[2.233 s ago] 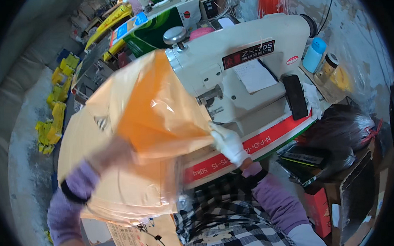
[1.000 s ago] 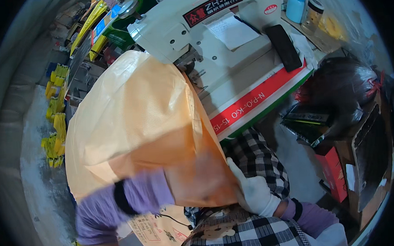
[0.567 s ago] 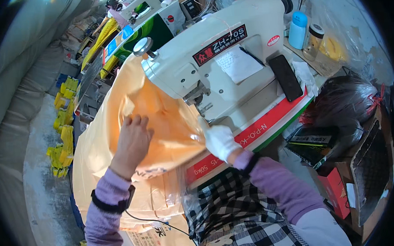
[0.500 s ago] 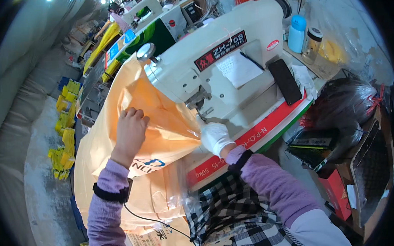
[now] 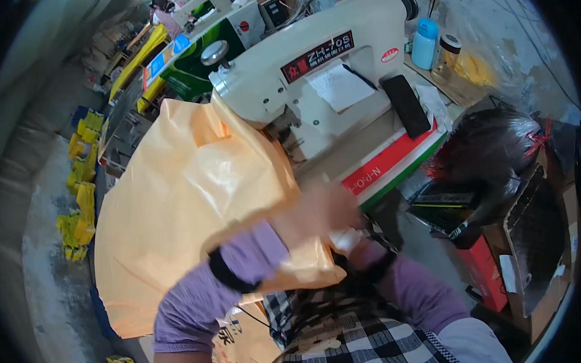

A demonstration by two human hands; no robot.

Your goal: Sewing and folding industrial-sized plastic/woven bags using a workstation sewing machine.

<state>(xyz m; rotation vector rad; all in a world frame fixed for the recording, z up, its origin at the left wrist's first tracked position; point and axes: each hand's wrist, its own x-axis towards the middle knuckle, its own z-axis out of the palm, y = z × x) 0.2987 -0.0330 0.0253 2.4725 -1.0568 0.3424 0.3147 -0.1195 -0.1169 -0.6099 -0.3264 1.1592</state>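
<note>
A large pale-orange woven plastic bag [image 5: 166, 194] spreads over the work surface, its edge tucked against the needle end of a white industrial sewing machine [image 5: 259, 78]. My left hand [image 5: 325, 212] is bare and smeared by motion; it crosses over the bag's near right corner, so its fingers do not show clearly. Just below it, by that same corner, is my right hand [image 5: 345, 240] in a white glove. Most of the right hand is hidden behind the left, and I cannot tell whether it grips the bag.
On the machine bed lie a sheet of paper [image 5: 339, 87] and a black phone [image 5: 405, 106]. A blue bottle [image 5: 424, 44] and a jar [image 5: 446, 56] stand at its far right. Dark plastic bundles [image 5: 492, 144] and cartons fill the right; folded yellow bags [image 5: 79, 215] line the left floor.
My left hand has swept right and toward me, across the bag. My right hand has drawn back from beside the needle. The bag now lies flatter, its printed side out of sight.
</note>
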